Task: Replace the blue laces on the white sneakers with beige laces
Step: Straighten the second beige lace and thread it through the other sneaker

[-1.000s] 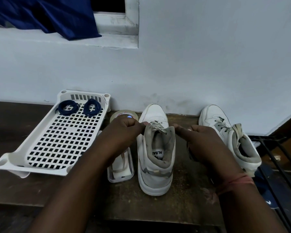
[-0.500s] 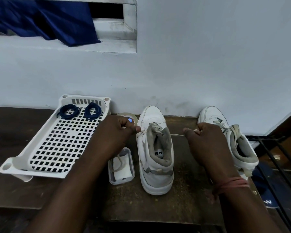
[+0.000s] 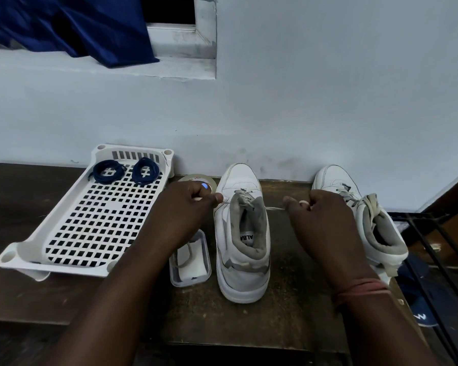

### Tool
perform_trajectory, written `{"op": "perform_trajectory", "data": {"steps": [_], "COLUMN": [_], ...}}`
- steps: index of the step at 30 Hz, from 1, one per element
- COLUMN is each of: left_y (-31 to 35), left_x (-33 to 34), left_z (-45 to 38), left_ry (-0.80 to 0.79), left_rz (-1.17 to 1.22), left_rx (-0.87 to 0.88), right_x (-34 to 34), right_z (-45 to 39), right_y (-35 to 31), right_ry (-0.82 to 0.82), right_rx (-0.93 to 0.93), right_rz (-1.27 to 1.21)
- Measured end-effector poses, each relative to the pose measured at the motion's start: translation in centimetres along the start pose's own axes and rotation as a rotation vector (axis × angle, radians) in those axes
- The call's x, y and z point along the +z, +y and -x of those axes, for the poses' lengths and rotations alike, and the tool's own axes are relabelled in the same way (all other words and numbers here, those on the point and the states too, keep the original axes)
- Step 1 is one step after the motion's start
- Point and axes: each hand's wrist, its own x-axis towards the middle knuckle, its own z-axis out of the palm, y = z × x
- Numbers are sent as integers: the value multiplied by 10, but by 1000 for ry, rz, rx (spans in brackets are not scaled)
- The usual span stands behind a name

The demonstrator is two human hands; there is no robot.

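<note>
left hand (image 3: 185, 207), right hand (image 3: 320, 217): each pinches a beige lace (image 3: 274, 208) end | now pulled wider apart | near sneaker (image 3: 242, 233) lacing tightens

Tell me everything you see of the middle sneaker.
The middle sneaker is white, leather-like, with a grey padded collar and tongue. It stands upright on the dark table, toe against the wall. A beige lace runs through its eyelets; the left hand and right hand each pinch one end, pulled sideways.
</note>
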Motion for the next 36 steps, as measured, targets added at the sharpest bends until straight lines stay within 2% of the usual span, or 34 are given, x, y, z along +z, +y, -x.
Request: {"op": "perform_trajectory", "data": {"steps": [3, 6, 10, 13, 15, 18, 21, 25, 28, 36], "left_y": [-2, -2, 6, 16, 19, 18, 17, 12, 8, 5], "left_x": [-1, 1, 6, 8, 10, 6, -3, -3, 0, 8], "left_z": [1, 2, 5, 12, 13, 12, 11, 11, 9, 7], "left_ry": [-1, 75, 225, 111, 9, -85, -176, -224, -254, -308], "left_rz": [17, 6, -5, 84, 113, 197, 406, 571, 720, 791], "left_rx": [9, 50, 197, 166, 129, 49, -92, -266, -356, -353], "right_x": [-9, -13, -16, -19, -18, -11, -1, 19, 26, 26], "right_z": [-5, -7, -3, 1, 2, 5, 12, 21, 22, 20], "right_y": [0, -2, -9, -17, -22, -28, -33, -32, -31, -34], "right_ry": [-80, -97, 55, 183, 184, 96, -38, -67, -78, -95], "right_rx": [52, 70, -93, -228, -276, -279, -330, -443, -356, -371], "right_rz": [-7, -22, -3, -118, -196, -323, -401, -216, -106, -11]}}
